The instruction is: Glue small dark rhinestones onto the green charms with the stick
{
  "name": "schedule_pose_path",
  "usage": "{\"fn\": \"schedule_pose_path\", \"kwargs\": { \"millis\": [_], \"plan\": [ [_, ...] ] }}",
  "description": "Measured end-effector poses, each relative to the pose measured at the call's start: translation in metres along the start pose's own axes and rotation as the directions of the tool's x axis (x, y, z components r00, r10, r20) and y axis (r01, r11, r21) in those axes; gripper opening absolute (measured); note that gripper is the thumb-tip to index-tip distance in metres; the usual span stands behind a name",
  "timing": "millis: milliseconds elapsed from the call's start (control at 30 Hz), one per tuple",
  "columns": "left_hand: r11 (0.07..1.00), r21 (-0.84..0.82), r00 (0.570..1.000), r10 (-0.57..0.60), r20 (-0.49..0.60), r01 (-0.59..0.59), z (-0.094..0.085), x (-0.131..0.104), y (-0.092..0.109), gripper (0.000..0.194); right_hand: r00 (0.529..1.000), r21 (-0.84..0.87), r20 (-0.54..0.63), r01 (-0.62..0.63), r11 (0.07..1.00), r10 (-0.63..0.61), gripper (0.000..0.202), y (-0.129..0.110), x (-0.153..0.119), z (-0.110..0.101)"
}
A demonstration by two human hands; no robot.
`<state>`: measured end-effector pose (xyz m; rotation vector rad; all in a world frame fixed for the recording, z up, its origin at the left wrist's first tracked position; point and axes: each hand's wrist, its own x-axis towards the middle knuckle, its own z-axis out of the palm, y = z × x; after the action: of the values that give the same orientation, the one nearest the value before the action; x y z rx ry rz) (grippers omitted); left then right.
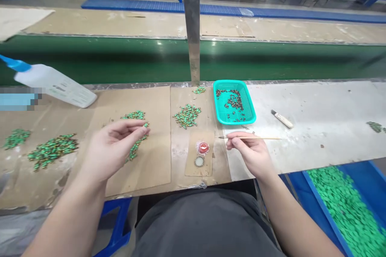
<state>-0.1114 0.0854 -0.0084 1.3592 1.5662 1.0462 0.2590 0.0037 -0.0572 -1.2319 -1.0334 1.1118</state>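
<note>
My left hand (116, 144) is closed in a pinch on a small green piece (146, 125) with a gold-coloured edge. Beneath that hand, more green pieces (134, 149) lie on a cardboard sheet (153, 108). In my right hand (250, 150) is a thin paintbrush (262, 138), held between thumb and fingers with its dark tip pointing left. Between the hands, a small cardboard piece (193, 170) bears a red round cap (203, 147) with whitish stuff around it. Just below that cap sits a small round metal-rimmed piece (199, 162) with a pale centre.
A turquoise basket (216, 108) holds small dark pieces. Green piles (187, 116) lie nearby and farther left (52, 151). A white bottle (57, 84) leans at left; a short pale-handled tool (282, 119) lies right. A metal post (192, 28) rises behind. A blue tray (328, 219) holds green pieces.
</note>
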Motion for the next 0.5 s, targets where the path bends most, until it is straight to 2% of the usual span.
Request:
{"fn": "schedule_pose_path", "kwargs": {
  "millis": [100,267,500],
  "plan": [
    [0.996,-0.052,0.997,-0.072,0.027,0.073,0.022,-0.021,-0.003,0.030,0.999,0.012,0.014,-0.030,0.999,0.030,0.045,0.016,0.010,0.009],
    [0.970,-0.191,0.976,-0.114,0.183,0.149,0.056,-0.043,-0.008,0.039,0.994,0.053,0.064,-0.088,0.995,0.085,0.055,0.035,0.015,0.023],
    [0.885,-0.344,0.927,-0.209,0.312,0.315,0.069,-0.056,0.004,0.048,0.993,0.021,0.068,-0.100,0.995,0.098,0.056,0.037,0.010,0.025]
  ]
}}
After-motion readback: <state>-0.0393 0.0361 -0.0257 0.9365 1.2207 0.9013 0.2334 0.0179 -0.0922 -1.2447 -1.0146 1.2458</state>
